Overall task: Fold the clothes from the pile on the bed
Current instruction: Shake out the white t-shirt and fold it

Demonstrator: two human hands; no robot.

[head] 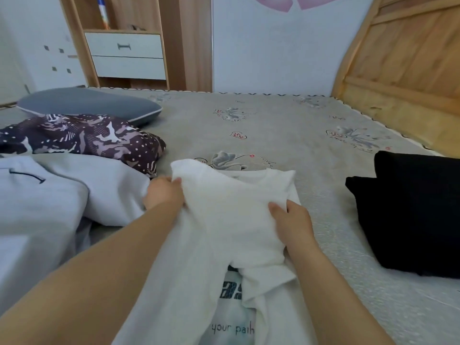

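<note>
Folding a white T-shirt [231, 220] is the step in hand, judged from the head view: the shirt lies on the bed [286, 125] in the near middle, printed front up, with its left side turned in over the body. The left hand [164, 192] pinches the far left edge of that flap, thumb on top and the other fingers tucked beneath the cloth. The right hand [291, 220] grips the bunched cloth at the right side, fingers curled round it and thumb on top.

Next, it seems, the flap wants laying flat and smoothing, then the right side turning in to match, before the length is doubled over.

To the left lie a pale blue garment [49, 202] and, farther off, a dark patterned garment [82, 140], which look unfolded. A black garment [410, 212] lies to the right, well apart, perhaps already folded.

Much is hard to make out. The shirt's hem runs off the near edge of the frame, and its print is half covered, only "your path" being readable. Its right sleeve is lost in the bunching.
</note>
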